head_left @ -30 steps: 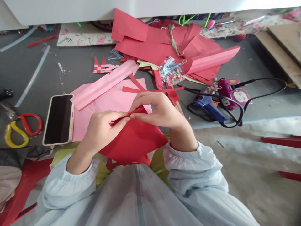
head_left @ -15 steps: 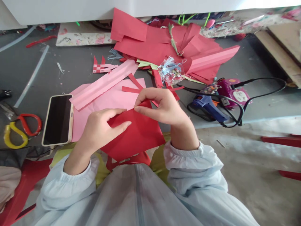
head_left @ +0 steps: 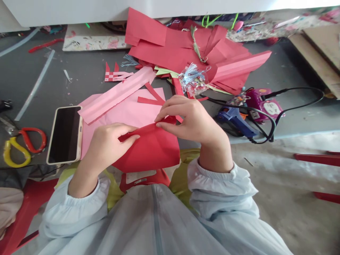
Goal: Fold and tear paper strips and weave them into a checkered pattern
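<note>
Between my hands is a sheet of red paper (head_left: 151, 148), held over the near edge of the table above my lap. My left hand (head_left: 113, 145) grips its upper left edge between thumb and fingers. At the upper right edge, my right hand (head_left: 186, 115) pinches the paper with thumb and forefinger. The sheet bows slightly along its top. Just beyond lie pink paper (head_left: 127, 106), a pleated pink strip (head_left: 119, 94) and narrow red strips (head_left: 151, 101). A small woven red-and-pink paper piece (head_left: 114, 75) is farther back.
A phone (head_left: 65, 134) and scissors (head_left: 25, 145) lie to the left. At the right are a blue glue gun (head_left: 236, 120), a purple box (head_left: 264, 106) and looping black cable. Red paper sheets (head_left: 177, 42) and a tassel packet (head_left: 193, 79) are piled at the back.
My right hand has shifted slightly right and my left hand slightly left along the top edge. The red sheet has tilted, its lower edge rising and curving.
</note>
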Available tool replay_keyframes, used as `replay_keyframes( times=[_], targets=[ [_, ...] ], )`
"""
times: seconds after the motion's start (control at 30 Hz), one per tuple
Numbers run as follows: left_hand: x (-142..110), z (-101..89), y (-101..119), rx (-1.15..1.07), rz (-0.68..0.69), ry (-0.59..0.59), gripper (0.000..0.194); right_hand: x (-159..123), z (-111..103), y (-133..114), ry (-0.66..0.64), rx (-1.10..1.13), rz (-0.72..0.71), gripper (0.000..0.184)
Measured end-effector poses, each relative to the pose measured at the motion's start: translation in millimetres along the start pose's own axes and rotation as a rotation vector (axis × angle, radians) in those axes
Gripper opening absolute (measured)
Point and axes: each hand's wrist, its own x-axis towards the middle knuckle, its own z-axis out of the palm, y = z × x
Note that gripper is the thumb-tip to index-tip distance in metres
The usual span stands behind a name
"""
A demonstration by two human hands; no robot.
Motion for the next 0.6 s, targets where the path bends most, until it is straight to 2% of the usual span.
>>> replay_keyframes(
  times=[0.17,0.6],
  targets=[
    [-0.4,3.9,2.8,0.028,0.057,-0.010,0.016,0.2,2.0,-1.6,-0.109,-0.050,0.003,0.014],
    [1.0,5.2,5.6,-0.029,0.011,-0.048,0.020,1.8,6.8,-8.6,-0.188,-0.089,0.015,0.016]
  ],
)
